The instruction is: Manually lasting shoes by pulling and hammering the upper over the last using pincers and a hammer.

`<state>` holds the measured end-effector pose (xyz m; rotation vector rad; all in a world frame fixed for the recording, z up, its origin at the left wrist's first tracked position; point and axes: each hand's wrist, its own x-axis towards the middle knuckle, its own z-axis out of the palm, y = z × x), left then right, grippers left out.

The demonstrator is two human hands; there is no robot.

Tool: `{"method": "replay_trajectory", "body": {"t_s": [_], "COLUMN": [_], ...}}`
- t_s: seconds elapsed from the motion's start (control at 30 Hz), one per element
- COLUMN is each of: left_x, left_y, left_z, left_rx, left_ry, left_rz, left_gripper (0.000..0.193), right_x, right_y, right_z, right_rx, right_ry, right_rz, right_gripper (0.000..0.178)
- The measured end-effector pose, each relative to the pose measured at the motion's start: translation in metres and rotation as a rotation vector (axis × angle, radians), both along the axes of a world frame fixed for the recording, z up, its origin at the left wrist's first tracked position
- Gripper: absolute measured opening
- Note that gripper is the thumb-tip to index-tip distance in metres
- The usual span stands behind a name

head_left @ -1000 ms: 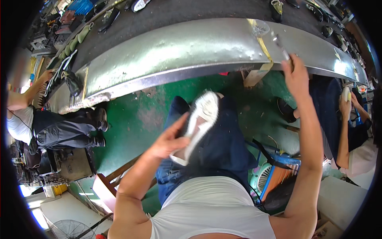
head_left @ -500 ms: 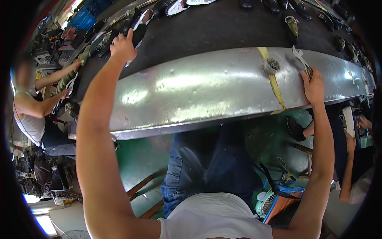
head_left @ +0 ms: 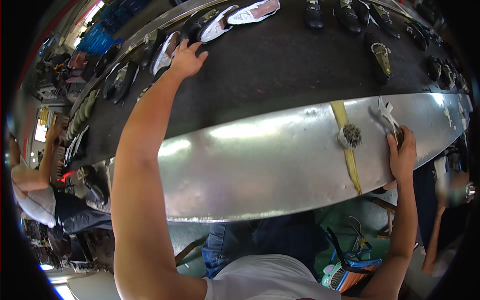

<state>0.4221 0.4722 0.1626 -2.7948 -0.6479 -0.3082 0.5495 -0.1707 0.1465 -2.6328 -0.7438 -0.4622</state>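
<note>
My left hand (head_left: pixel 186 61) stretches over the dark belt (head_left: pixel 280 60) with its fingers apart. Its fingertips reach the near end of a dark shoe (head_left: pixel 194 29); whether they touch it I cannot tell. Beside that shoe lie a shoe with a white sole and grey upper (head_left: pixel 218 26) and a white-edged pinkish shoe piece (head_left: pixel 255 12). Resting on the metal ledge, my right hand (head_left: pixel 404 154) is closed round the handle of metal pliers (head_left: pixel 388 113), whose jaws point away from me. Left of it stands a small round pot of nails (head_left: pixel 351 136).
A yellow strip (head_left: pixel 352 172) crosses the shiny metal ledge (head_left: pixel 260 160). More dark shoes (head_left: pixel 381 56) line the belt's far right. One worker (head_left: pixel 34 192) is at the left, another (head_left: pixel 440 225) at the right. A small green fan (head_left: pixel 332 276) is below the ledge.
The view has tipped upward, showing more of the belt. My left hand has moved right along the row of shoes, and its fingers have spread. My right hand keeps the pliers on the ledge.
</note>
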Motion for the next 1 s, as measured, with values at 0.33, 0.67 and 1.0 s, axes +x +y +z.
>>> {"method": "replay_trajectory", "body": {"t_s": [0.33, 0.67, 1.0], "left_x": [0.174, 0.227, 0.005], "left_y": [0.032, 0.034, -0.105], "left_z": [-0.033, -0.007, 0.067], "left_rx": [-0.519, -0.661, -0.526], "left_ry": [-0.330, -0.081, 0.078], "left_rz": [0.172, 0.087, 0.102], "left_gripper": [0.084, 0.096, 0.079], "right_x": [-0.001, -0.004, -0.001], "right_y": [0.002, 0.009, 0.009], "right_z": [0.004, 0.004, 0.000], "right_rx": [-0.036, -0.024, 0.025], "right_ry": [0.095, 0.113, 0.035], "right_rz": [-0.069, -0.065, 0.013], "right_gripper": [0.048, 0.045, 0.043]}}
